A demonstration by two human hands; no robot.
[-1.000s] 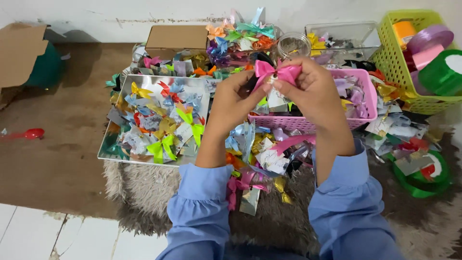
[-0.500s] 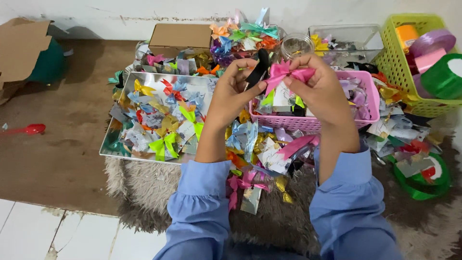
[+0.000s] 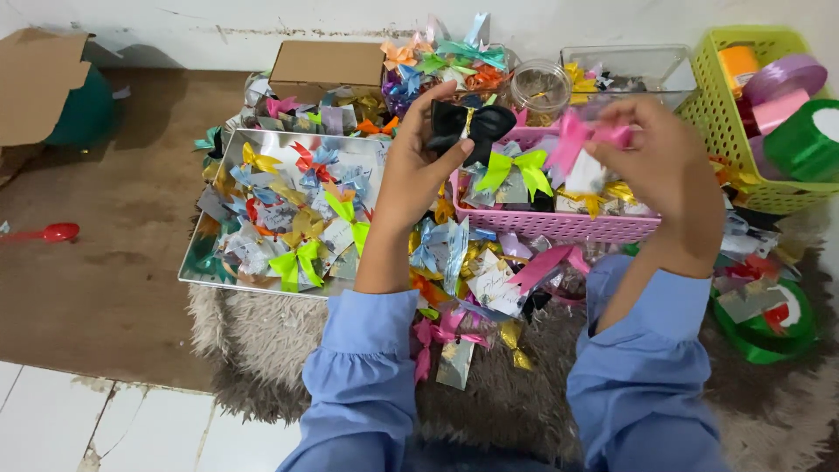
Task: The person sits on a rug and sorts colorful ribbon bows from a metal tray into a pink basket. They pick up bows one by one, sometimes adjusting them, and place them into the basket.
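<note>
Left hand point(image 3: 419, 166) pinching black bow point(image 3: 469, 125) lengthwise left-right, right hand point(image 3: 666, 162) pink bow point(image 3: 584, 137)

Brown cardboard box point(image 3: 326, 65) behind tray; another point(image 3: 39, 83) far left

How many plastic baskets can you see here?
2: a pink basket in the middle, below the hands, and a lime green basket of ribbon rolls at far right. Others may be hidden.

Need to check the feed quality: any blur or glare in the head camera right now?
Head view: right hand and its pink bow are motion-blurred; left hand with the black bow is sharper; the silver tray shows mild glare; lighting is even.
</note>
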